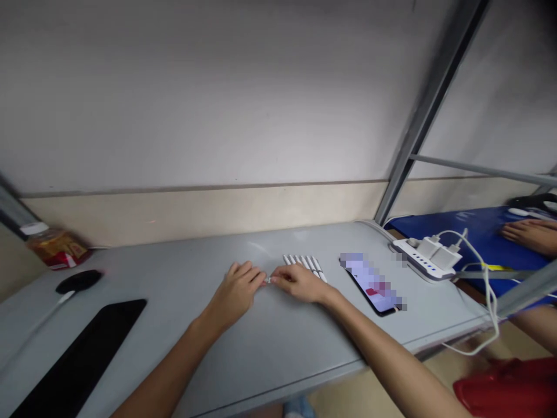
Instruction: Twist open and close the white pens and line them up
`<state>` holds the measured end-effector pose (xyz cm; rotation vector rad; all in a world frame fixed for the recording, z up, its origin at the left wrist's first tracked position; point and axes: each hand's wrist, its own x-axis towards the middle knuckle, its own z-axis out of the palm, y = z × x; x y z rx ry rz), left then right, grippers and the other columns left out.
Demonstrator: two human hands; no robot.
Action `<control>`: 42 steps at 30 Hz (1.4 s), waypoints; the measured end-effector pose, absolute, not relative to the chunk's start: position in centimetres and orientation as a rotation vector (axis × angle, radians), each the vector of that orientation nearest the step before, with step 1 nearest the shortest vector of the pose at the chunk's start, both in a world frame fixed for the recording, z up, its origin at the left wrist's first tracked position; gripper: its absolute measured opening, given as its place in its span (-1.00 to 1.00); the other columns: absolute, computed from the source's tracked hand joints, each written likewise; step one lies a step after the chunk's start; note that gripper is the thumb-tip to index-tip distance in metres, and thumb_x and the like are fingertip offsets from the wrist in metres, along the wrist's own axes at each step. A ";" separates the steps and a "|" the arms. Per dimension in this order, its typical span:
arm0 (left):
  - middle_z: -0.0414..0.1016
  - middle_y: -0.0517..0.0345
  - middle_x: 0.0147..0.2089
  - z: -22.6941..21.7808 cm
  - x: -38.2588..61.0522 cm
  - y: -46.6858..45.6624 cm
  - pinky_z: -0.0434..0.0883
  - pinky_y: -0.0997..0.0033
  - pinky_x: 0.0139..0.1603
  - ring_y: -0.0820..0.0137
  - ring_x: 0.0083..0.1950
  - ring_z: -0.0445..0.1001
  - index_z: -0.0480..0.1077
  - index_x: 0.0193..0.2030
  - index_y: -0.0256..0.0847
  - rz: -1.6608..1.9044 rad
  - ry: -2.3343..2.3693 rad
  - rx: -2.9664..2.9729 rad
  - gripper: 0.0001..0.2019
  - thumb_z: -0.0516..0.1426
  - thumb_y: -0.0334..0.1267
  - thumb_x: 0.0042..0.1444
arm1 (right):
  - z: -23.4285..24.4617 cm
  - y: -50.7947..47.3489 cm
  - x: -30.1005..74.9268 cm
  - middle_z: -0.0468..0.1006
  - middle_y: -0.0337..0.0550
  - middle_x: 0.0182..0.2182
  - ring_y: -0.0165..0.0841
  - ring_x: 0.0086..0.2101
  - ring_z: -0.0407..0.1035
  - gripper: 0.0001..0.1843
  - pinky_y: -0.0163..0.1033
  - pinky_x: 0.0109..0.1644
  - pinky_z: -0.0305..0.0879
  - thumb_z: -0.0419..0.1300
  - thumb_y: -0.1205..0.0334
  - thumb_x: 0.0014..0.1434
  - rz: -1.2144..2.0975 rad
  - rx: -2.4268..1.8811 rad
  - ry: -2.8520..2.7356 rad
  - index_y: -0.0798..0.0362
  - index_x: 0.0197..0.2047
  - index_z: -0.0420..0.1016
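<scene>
My left hand (240, 287) and my right hand (301, 283) meet above the grey desk (261, 342). A small white piece (268, 280) shows between their fingertips, and the fingers of both hands are closed in on it. It is too small to tell its kind. Just behind my right hand lies a row of several slim white pens (300, 259), side by side. My right hand and wrist hide part of the row. A phone (369, 284) with a lit, blurred-out screen lies to the right of my right forearm.
A white power strip (424, 261) with plugs and cables stands at the desk's right end. At left are a drink bottle (58, 247), a round black pad (79, 282) and a long black object (82, 360). Another person's hand (528, 235) rests on a blue table (461, 223).
</scene>
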<state>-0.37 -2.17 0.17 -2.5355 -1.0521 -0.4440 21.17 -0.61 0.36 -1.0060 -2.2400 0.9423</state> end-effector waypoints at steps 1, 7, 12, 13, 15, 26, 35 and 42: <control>0.42 0.11 -0.32 0.2 -0.4 -2.1 0.14 0.27 -0.21 0.30 -0.22 0.29 0.38 -0.24 -0.19 -0.466 -1.090 -2.514 -0.81 -0.04 -0.38 0.28 | 0.3 -0.3 21.4 0.38 -0.28 -0.55 -0.48 -0.52 0.16 -0.64 -0.34 -0.42 0.02 0.06 0.01 0.26 0.963 -1.044 -2.160 0.11 -0.27 0.52; 0.46 0.11 -0.16 0.6 -1.0 -1.7 0.20 0.27 -0.10 0.31 -0.12 0.34 0.36 -0.08 -0.14 -0.678 -1.301 -2.574 -0.80 -0.01 -0.15 0.29 | 0.3 1.2 22.4 0.36 -0.29 -0.53 -0.51 -0.54 0.16 -0.72 -0.36 -0.46 0.07 0.40 0.14 -0.08 1.403 -0.913 -1.362 0.11 -0.35 0.49; 0.44 0.05 -0.04 0.6 -2.2 -1.2 0.22 0.18 0.02 0.21 0.01 0.34 0.30 0.01 -0.14 -0.722 -1.486 -2.519 -0.66 0.04 -0.01 0.20 | 0.6 1.3 22.3 0.40 -0.26 -0.43 -0.48 -0.44 0.27 -0.70 -0.37 -0.38 0.23 0.34 0.06 0.03 1.619 -0.574 -0.862 0.05 -0.27 0.42; 0.44 0.03 -0.03 0.6 -2.6 -1.0 0.23 0.17 0.01 0.20 0.02 0.34 0.30 0.01 -0.15 -0.705 -1.548 -2.478 -0.67 0.03 -0.02 0.21 | 0.6 1.3 22.2 0.37 -0.29 -0.47 -0.49 -0.50 0.23 -0.69 -0.38 -0.44 0.20 0.31 0.04 0.06 1.659 -0.543 -0.819 0.02 -0.22 0.40; 0.44 0.01 -0.02 0.6 -3.2 -0.7 0.25 0.16 -0.03 0.16 0.03 0.34 0.31 -0.02 -0.15 -0.623 -1.686 -2.397 -0.69 -0.01 -0.04 0.21 | 0.6 1.2 22.3 0.26 -0.38 -0.56 -0.55 -0.62 0.07 -0.67 -0.44 -0.58 0.02 0.27 0.03 0.12 1.723 -0.498 -0.775 -0.05 -0.10 0.35; 0.53 -0.10 -0.15 1.1 -4.4 -0.5 0.24 0.07 -0.11 0.07 -0.08 0.43 0.31 -0.02 -0.21 -0.206 -2.164 -2.208 -0.63 -0.10 -0.07 0.17 | 1.1 1.1 22.3 0.05 -0.45 -0.59 -0.56 -0.66 -0.19 -0.56 -0.47 -0.64 -0.32 0.23 0.09 0.15 1.729 -0.520 -0.818 -0.22 0.06 0.19; 0.56 -0.03 -0.24 1.5 -3.9 -0.9 0.25 0.20 -0.19 0.13 -0.19 0.51 0.30 -0.04 -0.18 -0.064 -2.122 -2.251 -0.70 -0.09 -0.18 0.15 | 0.8 1.3 22.4 0.05 -0.45 -0.60 -0.56 -0.66 -0.19 -0.54 -0.46 -0.64 -0.32 0.22 0.07 0.18 1.737 -0.487 -0.871 -0.23 0.10 0.17; 0.56 -0.02 -0.24 1.3 -3.7 -0.8 0.25 0.22 -0.23 0.11 -0.16 0.52 0.28 -0.09 -0.18 -0.094 -2.108 -2.250 -0.75 -0.09 -0.20 0.16 | 0.9 1.0 22.0 0.04 -0.45 -0.59 -0.57 -0.66 -0.21 -0.59 -0.46 -0.64 -0.32 0.21 0.05 0.17 1.725 -0.509 -0.902 -0.20 0.05 0.19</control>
